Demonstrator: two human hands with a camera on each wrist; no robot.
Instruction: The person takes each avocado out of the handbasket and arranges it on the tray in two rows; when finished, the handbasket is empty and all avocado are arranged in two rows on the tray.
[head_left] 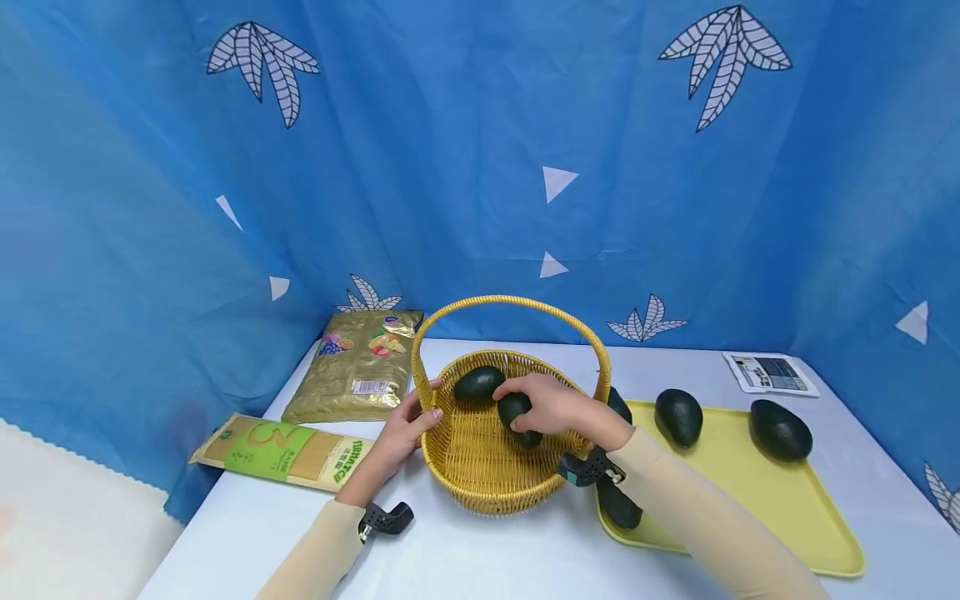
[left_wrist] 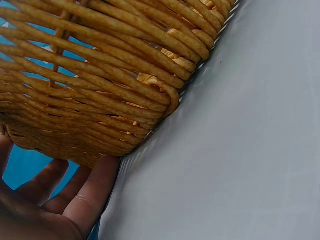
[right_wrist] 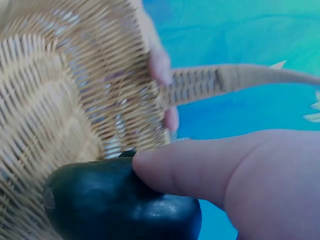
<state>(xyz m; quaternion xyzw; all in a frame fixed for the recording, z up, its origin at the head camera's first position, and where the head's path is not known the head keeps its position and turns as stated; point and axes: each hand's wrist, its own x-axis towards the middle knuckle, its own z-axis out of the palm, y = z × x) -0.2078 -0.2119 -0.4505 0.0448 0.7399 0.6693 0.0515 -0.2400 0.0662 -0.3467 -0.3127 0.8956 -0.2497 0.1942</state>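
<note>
A yellow wicker basket (head_left: 480,479) with a hoop handle stands on the white table. My right hand (head_left: 551,406) reaches inside it and grips a dark green avocado (head_left: 517,417), which the right wrist view shows as avocado (right_wrist: 120,205) under my thumb. Another avocado (head_left: 478,383) lies at the basket's back. My left hand (head_left: 408,425) holds the basket's left rim, fingers against the outer weave (left_wrist: 100,100). Two more avocados (head_left: 678,417) (head_left: 780,430) lie on a yellow tray (head_left: 787,508) at the right, and another avocado (head_left: 618,504) sits at its near left edge.
A gold snack bag (head_left: 360,375) and a green spaghetti packet (head_left: 285,452) lie left of the basket. A small printed card (head_left: 768,372) lies at the back right. Blue leaf-patterned cloth walls in the table on three sides.
</note>
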